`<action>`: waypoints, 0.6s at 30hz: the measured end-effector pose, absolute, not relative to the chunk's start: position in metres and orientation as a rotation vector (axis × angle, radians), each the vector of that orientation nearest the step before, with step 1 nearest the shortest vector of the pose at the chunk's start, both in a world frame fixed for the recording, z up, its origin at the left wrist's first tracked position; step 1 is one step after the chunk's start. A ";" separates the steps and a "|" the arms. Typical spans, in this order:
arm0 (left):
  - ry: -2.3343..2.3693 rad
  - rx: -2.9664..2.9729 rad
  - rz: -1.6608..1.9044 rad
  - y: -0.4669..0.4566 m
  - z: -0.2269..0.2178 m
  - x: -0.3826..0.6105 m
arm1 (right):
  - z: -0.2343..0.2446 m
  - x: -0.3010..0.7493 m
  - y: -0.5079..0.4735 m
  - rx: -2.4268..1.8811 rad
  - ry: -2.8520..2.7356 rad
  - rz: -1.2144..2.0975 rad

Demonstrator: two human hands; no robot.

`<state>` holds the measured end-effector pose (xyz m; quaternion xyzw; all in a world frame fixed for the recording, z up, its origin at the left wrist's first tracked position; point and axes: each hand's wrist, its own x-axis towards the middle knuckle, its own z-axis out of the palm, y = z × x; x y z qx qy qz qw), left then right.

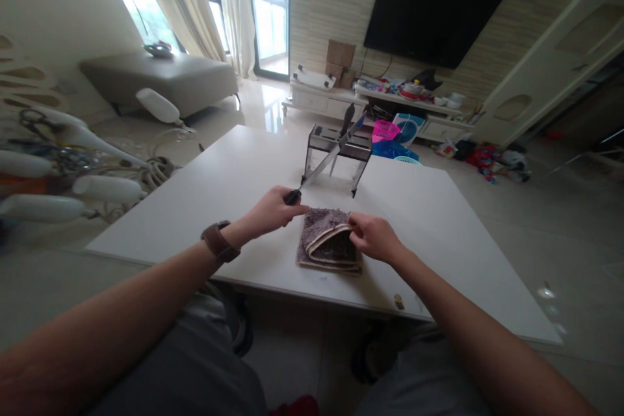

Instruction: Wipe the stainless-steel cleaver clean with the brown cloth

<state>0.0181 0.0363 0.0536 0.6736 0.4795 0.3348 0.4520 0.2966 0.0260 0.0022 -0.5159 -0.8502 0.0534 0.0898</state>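
Note:
My left hand (pixel 273 209) is closed round the black handle of a knife (pixel 322 164), whose long blade slants up to the right in front of the knife rack. Its fingertips reach the top left corner of a folded, fuzzy grey-brown cloth (pixel 324 220). Pinched in my right hand (pixel 374 236) is the cloth's upper right edge, lifted so the layers gape toward me. Just behind stands the knife rack (pixel 361 155), with a dark top and clear sides. Another knife (pixel 348 119) stands upright in it, black handle up.
The white table (pixel 419 208) carries the cloth and rack, with a small sticker (pixel 398 301) near its front edge. White lamp-like shades (pixel 110 188) crowd the left side. Beyond the table are a pink basket (pixel 385 130) and a low TV cabinet (pixel 316 101).

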 end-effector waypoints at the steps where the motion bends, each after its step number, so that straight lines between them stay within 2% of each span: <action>1: 1.182 1.664 0.828 0.036 0.054 0.018 | 0.004 0.295 0.023 -1.510 -2.628 0.152; 7: 1.197 1.733 0.797 0.037 0.050 0.019 | -0.005 0.264 0.010 -1.279 -2.854 0.138; 11: 1.195 1.748 0.783 0.036 0.052 0.024 | -0.021 0.242 0.011 -1.275 -2.948 0.088; 18: 1.165 1.732 0.801 0.033 0.059 0.026 | -0.018 0.222 0.015 -1.460 -2.603 0.037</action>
